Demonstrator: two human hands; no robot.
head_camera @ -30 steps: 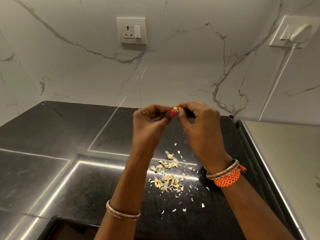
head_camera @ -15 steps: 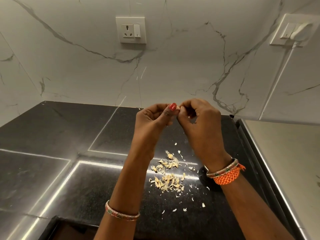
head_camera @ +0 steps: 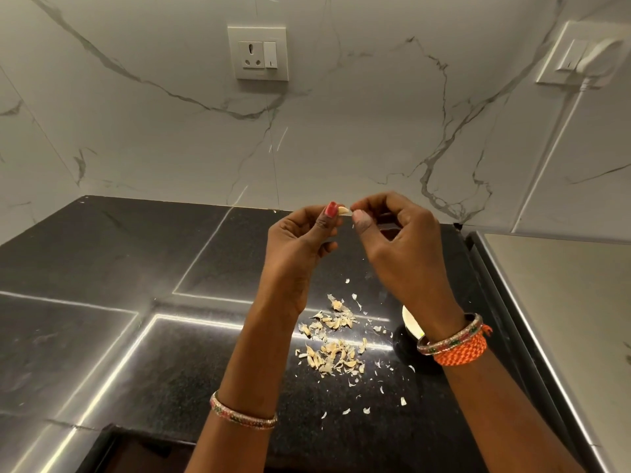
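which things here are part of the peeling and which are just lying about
In use: garlic clove, pinched in left hand; right hand picking at it; peel scraps on counter; small bowl, probably.
Just there: wall socket; plugged switch plate; steel surface.

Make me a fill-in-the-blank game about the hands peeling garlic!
1. The garlic clove is pinched by the ____ hand, with the right hand close beside it.
2. The heap of peels lies on a countertop coloured ____.
3. The orange thread band is on the ____ wrist.
4. The thumbnail touching the clove is painted ____.

Missing words: left, black, right, red.
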